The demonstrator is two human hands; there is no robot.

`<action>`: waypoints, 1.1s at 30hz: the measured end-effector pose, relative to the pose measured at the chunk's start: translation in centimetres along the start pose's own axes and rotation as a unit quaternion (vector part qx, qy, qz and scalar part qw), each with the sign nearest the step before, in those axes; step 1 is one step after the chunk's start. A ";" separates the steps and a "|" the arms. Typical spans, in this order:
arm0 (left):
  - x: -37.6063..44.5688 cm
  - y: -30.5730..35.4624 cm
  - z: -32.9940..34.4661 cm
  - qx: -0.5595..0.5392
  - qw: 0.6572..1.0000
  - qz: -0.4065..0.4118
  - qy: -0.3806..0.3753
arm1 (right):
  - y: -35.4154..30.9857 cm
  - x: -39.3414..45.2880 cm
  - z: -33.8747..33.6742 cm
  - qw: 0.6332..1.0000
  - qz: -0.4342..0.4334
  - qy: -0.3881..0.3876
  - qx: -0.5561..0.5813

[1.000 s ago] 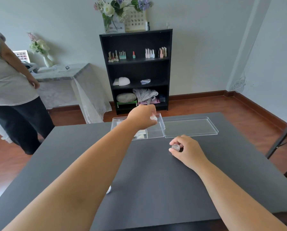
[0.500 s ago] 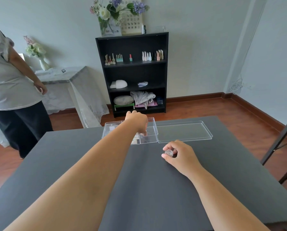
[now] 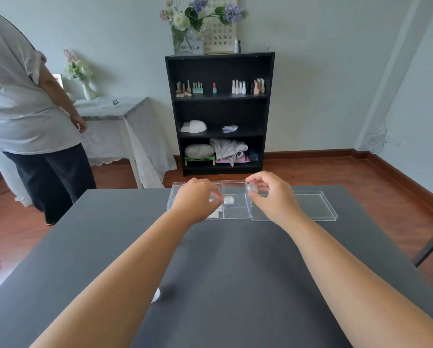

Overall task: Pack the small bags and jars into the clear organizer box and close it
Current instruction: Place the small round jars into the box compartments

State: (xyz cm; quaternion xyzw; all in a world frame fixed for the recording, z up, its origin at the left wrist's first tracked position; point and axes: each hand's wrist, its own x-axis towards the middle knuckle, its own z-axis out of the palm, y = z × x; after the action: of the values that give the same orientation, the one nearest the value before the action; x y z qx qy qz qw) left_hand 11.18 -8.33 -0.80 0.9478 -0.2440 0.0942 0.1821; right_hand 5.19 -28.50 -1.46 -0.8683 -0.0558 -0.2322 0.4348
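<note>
Right hand (image 3: 273, 197) pinched a small clear round jar (image 3: 252, 189) above the clear divided organizer box (image 3: 235, 212) at the tabletop's far edge; lowering came next, likely; left hand's (image 3: 198, 199) grip unclear

I see a matt grey desk (image 3: 235, 259). The organizer box (image 3: 235, 209) and its lid (image 3: 308, 207) look like clear, shiny plastic. The floor (image 3: 361, 172) is glossy brown wood.

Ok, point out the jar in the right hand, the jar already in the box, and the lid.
held jar (image 3: 252, 189): head view, its clear rounded side.
jar in the box (image 3: 228, 200): head view, its top.
lid (image 3: 311, 205): head view, its flat middle.
</note>
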 end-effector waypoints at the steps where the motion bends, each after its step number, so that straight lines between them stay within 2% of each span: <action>1: -0.6 -0.4 0.2 -0.002 1.000 -0.005 -0.008 | 0.0 1.2 0.4 1.000 0.007 -0.018 -0.010; 4: -1.8 -1.2 1.1 -0.005 1.000 -0.013 -0.026 | 0.9 3.9 1.9 0.991 0.038 -0.106 -0.079; 7: -2.7 -1.7 2.1 -0.030 0.999 -0.006 -0.021 | 2.0 5.6 3.3 0.965 0.057 -0.185 -0.176; 10: -3.3 -1.9 2.8 -0.046 0.999 0.004 -0.013 | 2.4 6.9 4.2 0.948 0.079 -0.198 -0.237; 14: -3.3 -2.0 3.3 -0.056 0.998 0.008 0.007 | 2.6 7.8 4.9 0.935 0.117 -0.223 -0.250; 22: -3.2 -2.1 3.3 -0.058 0.998 0.008 -0.001 | 2.1 7.5 4.4 0.942 0.125 -0.213 -0.228; 25: -3.5 -2.4 2.7 -0.087 0.996 0.025 -0.024 | 1.2 6.4 3.4 0.961 0.106 -0.169 -0.193; 28: -4.6 -3.3 1.4 -0.145 0.989 0.031 0.024 | -0.3 4.1 3.0 0.987 0.045 -0.072 -0.133; 30: -5.5 -4.5 0.1 -0.144 0.987 0.035 0.061 | -1.5 1.7 3.7 0.997 -0.020 -0.015 -0.078; 32: -6.4 -6.1 -1.3 -0.130 0.989 0.021 0.067 | -2.9 -0.9 4.8 0.998 -0.062 -0.006 -0.026; 33: -7.0 -6.9 -1.9 -0.118 0.991 0.010 0.055 | -3.7 -2.1 5.4 0.997 -0.068 -0.029 -0.002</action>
State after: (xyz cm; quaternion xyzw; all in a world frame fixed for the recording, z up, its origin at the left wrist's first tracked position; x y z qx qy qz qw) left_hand 8.43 1.04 -2.95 0.9105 -0.2528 0.1189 0.3048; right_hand 4.12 -21.77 -2.52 -0.8696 -0.1269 -0.2355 0.4149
